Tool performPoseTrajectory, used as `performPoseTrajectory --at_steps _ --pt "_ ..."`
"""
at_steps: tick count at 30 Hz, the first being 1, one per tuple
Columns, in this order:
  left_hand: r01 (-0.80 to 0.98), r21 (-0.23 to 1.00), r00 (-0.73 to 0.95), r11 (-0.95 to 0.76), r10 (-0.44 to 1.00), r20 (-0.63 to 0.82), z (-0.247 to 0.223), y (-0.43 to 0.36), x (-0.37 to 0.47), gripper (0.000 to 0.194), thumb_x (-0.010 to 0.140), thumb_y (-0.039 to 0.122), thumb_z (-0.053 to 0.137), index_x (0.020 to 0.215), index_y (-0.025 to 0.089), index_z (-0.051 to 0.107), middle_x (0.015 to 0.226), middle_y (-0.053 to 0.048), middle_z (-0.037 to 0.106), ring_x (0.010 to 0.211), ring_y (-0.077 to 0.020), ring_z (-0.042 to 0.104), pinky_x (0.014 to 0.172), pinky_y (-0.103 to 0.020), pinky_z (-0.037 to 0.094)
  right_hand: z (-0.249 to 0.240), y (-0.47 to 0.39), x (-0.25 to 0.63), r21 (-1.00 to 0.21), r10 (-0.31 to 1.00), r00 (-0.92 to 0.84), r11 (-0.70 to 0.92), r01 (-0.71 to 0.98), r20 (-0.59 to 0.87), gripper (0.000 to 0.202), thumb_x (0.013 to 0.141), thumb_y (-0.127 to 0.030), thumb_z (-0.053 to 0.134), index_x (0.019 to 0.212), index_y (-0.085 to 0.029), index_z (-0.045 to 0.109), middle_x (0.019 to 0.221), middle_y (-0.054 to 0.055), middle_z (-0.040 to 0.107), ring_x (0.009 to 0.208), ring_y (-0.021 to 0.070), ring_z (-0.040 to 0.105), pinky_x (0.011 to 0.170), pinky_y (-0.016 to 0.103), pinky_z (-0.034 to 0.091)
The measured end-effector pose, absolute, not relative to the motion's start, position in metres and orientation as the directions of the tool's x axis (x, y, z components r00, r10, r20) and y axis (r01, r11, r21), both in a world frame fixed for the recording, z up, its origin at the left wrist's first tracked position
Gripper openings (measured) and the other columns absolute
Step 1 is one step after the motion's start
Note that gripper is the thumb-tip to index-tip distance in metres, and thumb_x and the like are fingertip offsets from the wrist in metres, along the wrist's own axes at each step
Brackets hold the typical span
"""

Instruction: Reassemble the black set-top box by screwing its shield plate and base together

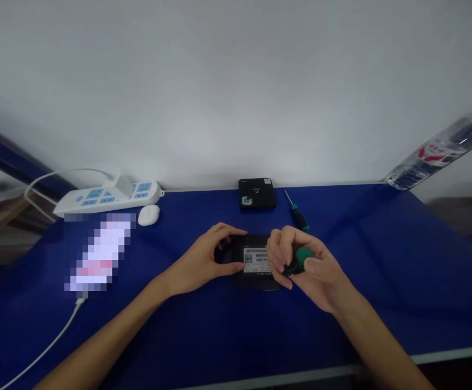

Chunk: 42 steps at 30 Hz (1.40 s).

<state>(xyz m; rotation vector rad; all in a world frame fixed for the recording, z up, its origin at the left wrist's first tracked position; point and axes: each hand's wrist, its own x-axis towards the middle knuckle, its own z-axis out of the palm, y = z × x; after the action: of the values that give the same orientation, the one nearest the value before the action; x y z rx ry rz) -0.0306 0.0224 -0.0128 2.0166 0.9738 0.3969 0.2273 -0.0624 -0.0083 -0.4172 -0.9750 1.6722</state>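
A flat black box (pixel 256 281) with a white label (pixel 256 260) lies on the blue table (pixel 203 336). My left hand (pixel 207 254) grips its left side, thumb on the near part and fingers at the far edge. My right hand (pixel 305 265) is closed around a green and black screwdriver handle (pixel 303 255), over the box's right side. The tip of that tool is hidden behind my fingers. Beyond the box, near the wall, sits a second black box (pixel 256 194). Another screwdriver (pixel 299 216) lies to the right of it, its shaft pointing to the wall.
At the back left are a white power strip (pixel 93 201) with a plugged-in charger, a white earbud case (pixel 149 215) and a blurred-out phone (pixel 102 252) on a white cable (pixel 57 337). A plastic bottle (pixel 439 153) leans at the right, by the wall.
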Motion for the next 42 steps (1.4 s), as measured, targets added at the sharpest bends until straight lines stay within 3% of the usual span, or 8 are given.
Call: performPoseTrajectory --at_steps 10,16,23,28,32,36,39,42 --pt "0.484 0.811 0.646 -0.33 0.759 -0.076 -0.01 0.017 -0.032 0.057 0.089 0.03 0.086 0.143 0.035 0.068 0.134 -0.005 0.062 0.111 -0.0242 0.062 0.087 -0.038 0.055 -0.003 -0.061 0.222 -0.799 0.887 -0.429 -0.129 -0.588 0.172 0.036 0.097 -0.052 0.08 0.091 -0.019 0.066 0.072 -0.002 0.052 0.057 0.0133 0.038 0.059 0.031 0.026" --pt "0.512 0.802 0.667 -0.307 0.73 -0.147 -0.007 0.026 -0.046 0.061 0.087 0.034 0.088 0.145 0.037 0.067 0.129 -0.005 0.06 0.102 -0.0222 0.062 0.081 -0.036 0.054 0.002 -0.058 0.211 -0.828 0.883 -0.432 -0.096 -0.552 0.186 0.052 0.11 -0.056 0.055 0.08 -0.016 0.069 0.067 0.001 0.052 0.057 0.0162 0.041 0.057 0.033 0.029" --pt "0.509 0.796 0.675 -0.327 0.726 -0.133 -0.006 0.035 -0.055 0.059 0.086 0.038 0.088 0.142 0.034 0.069 0.122 -0.004 0.06 0.098 -0.0209 0.061 0.081 -0.036 0.053 0.004 -0.046 0.203 -0.852 0.876 -0.451 -0.097 -0.515 0.173 0.04 0.101 -0.054 0.072 0.087 -0.017 0.068 0.075 0.002 0.058 0.062 0.0162 0.047 0.062 0.032 0.036" --pt "0.486 0.811 0.676 -0.327 0.728 -0.111 -0.006 0.034 -0.053 0.06 0.084 0.041 0.089 0.141 0.032 0.071 0.117 -0.004 0.059 0.098 -0.0214 0.06 0.081 -0.036 0.052 0.001 -0.049 0.208 -0.851 0.87 -0.469 -0.127 -0.509 0.15 0.038 0.095 -0.05 0.083 0.096 -0.022 0.057 0.083 0.001 0.06 0.068 0.0175 0.049 0.068 0.032 0.04" --pt "0.493 0.805 0.669 -0.331 0.735 -0.107 -0.009 0.034 -0.052 0.061 0.083 0.044 0.089 0.14 0.033 0.073 0.116 -0.004 0.059 0.092 -0.0202 0.058 0.08 -0.036 0.052 0.002 -0.055 0.21 -0.853 0.87 -0.47 -0.124 -0.507 0.152 0.038 0.096 -0.046 0.083 0.096 -0.024 0.052 0.075 -0.003 0.055 0.062 0.0159 0.04 0.064 0.031 0.034" --pt "0.499 0.803 0.666 -0.328 0.737 -0.113 -0.008 0.034 -0.052 0.061 0.082 0.045 0.09 0.14 0.032 0.073 0.116 -0.004 0.059 0.092 -0.0202 0.058 0.079 -0.036 0.052 0.017 -0.054 0.21 -0.864 0.868 -0.464 -0.09 -0.496 0.176 0.034 0.104 -0.055 0.069 0.1 -0.022 0.062 0.069 -0.003 0.049 0.059 0.0157 0.035 0.062 0.032 0.028" --pt "0.482 0.809 0.672 -0.337 0.735 -0.094 -0.006 0.033 -0.052 0.06 0.082 0.043 0.09 0.138 0.032 0.074 0.114 -0.004 0.058 0.094 -0.021 0.058 0.08 -0.036 0.052 0.034 -0.045 0.212 -0.841 0.885 -0.408 -0.035 -0.54 0.225 0.046 0.11 -0.061 0.054 0.089 -0.021 0.065 0.064 -0.004 0.041 0.057 0.0158 0.029 0.059 0.032 0.026" --pt "0.481 0.812 0.67 -0.329 0.735 -0.099 -0.004 0.032 -0.053 0.06 0.082 0.042 0.09 0.139 0.031 0.074 0.114 -0.004 0.059 0.095 -0.0213 0.059 0.081 -0.037 0.052 0.041 -0.029 0.211 -0.827 0.919 -0.3 0.046 -0.561 0.255 0.049 0.109 -0.059 0.058 0.078 -0.022 0.063 0.061 -0.004 0.034 0.056 0.0156 0.024 0.057 0.033 0.024"
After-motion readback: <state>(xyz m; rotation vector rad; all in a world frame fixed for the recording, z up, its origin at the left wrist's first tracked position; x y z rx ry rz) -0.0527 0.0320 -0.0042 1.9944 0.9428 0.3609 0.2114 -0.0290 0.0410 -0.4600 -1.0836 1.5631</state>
